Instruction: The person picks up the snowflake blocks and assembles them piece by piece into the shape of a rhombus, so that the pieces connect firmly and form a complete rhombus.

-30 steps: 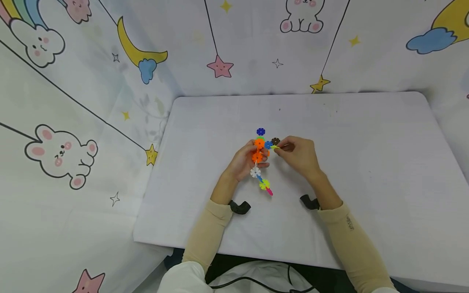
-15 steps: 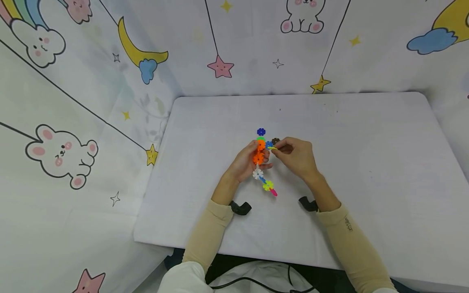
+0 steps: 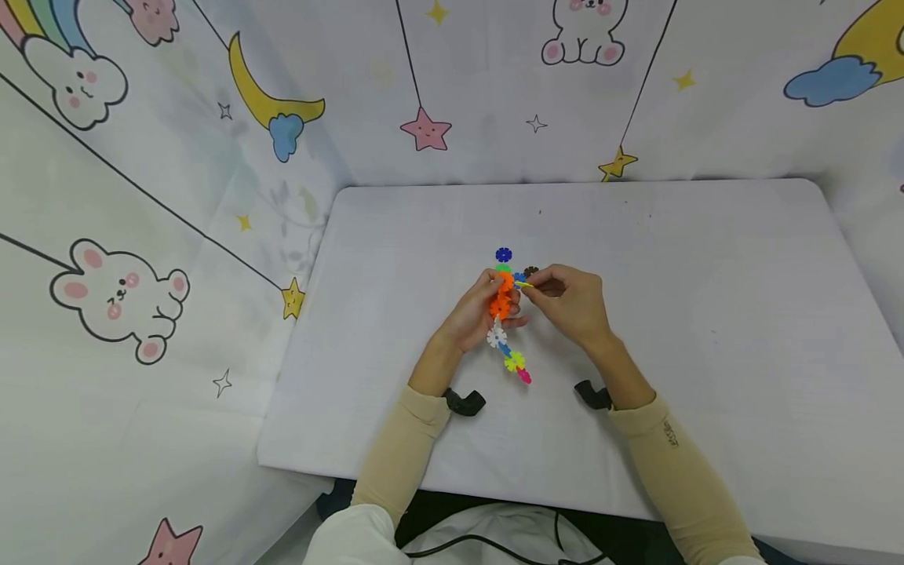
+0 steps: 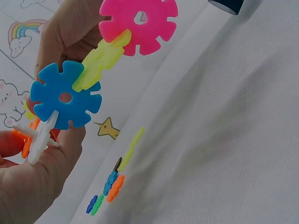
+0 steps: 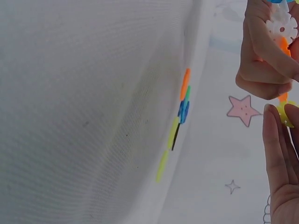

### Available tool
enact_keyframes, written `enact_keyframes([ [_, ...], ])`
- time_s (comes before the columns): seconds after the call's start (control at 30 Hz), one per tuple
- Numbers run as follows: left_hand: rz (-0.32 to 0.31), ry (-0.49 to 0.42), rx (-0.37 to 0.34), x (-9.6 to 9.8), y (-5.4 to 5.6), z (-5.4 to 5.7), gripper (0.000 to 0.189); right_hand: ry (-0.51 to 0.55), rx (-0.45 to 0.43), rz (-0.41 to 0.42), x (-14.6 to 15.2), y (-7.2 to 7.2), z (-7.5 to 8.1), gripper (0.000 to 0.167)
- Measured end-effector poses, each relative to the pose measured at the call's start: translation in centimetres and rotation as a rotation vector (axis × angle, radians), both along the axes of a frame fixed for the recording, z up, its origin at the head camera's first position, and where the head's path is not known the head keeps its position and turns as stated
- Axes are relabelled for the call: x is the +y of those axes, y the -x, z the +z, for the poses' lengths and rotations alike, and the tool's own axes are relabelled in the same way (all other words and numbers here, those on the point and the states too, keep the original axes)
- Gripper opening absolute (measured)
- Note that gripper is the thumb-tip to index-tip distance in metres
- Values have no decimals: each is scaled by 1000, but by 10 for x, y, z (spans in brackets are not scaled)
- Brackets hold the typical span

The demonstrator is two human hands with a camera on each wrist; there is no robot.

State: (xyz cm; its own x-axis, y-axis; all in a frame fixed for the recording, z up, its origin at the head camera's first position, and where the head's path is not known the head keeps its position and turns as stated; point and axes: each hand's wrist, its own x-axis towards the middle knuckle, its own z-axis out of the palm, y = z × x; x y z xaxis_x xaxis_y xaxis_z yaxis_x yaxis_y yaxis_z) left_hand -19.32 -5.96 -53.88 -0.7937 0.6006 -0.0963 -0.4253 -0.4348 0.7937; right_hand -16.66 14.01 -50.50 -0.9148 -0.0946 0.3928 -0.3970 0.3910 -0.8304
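Note:
In the head view my left hand (image 3: 472, 314) grips a chain of notched plastic discs by its orange discs (image 3: 500, 306). Below them hang a white disc (image 3: 497, 337), a blue disc (image 4: 65, 95), a yellow-green disc (image 4: 103, 61) and a pink disc (image 4: 139, 23) at the end. My right hand (image 3: 574, 304) pinches a yellow disc (image 5: 286, 112), seen edge-on from the head, by the upper orange disc. The right wrist view shows both sets of fingertips close together there. Whether the yellow disc sits in the orange disc's slot, I cannot tell.
Loose discs lie on the white table (image 3: 706, 314) just beyond my hands: a dark blue disc (image 3: 504, 254), a green disc (image 3: 504, 267), a lighter blue disc (image 3: 519, 278) and a brown disc (image 3: 531, 271). Orange and yellow discs lie among them in the wrist views. A patterned cloth wall stands behind.
The yellow disc in my right hand has moved slightly left, up to the upper orange disc. My left hand has shifted and turned the chain a little to the right.

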Motion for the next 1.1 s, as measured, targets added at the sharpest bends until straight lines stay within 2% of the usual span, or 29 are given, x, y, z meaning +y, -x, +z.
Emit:
enact_keyframes([
  [0.27,2,5,-27,1,-1,1,9,-6,32,5,-1,0,-1,15],
  [0.47,-13,-11,-41,2,-2,2,8,2,26,9,-2,0,-3,13],
  [0.67,4,-11,-71,2,-3,3,9,-6,32,15,-2,-1,-2,12],
  [0.8,42,-7,-100,3,-2,3,12,-24,31,7,-2,-1,-2,11],
  [1.0,131,-16,-232,5,-1,2,17,-61,33,-35,-2,-2,-3,11],
  [1.1,164,13,-261,6,-3,1,19,-66,36,-46,-2,-3,-3,11],
])
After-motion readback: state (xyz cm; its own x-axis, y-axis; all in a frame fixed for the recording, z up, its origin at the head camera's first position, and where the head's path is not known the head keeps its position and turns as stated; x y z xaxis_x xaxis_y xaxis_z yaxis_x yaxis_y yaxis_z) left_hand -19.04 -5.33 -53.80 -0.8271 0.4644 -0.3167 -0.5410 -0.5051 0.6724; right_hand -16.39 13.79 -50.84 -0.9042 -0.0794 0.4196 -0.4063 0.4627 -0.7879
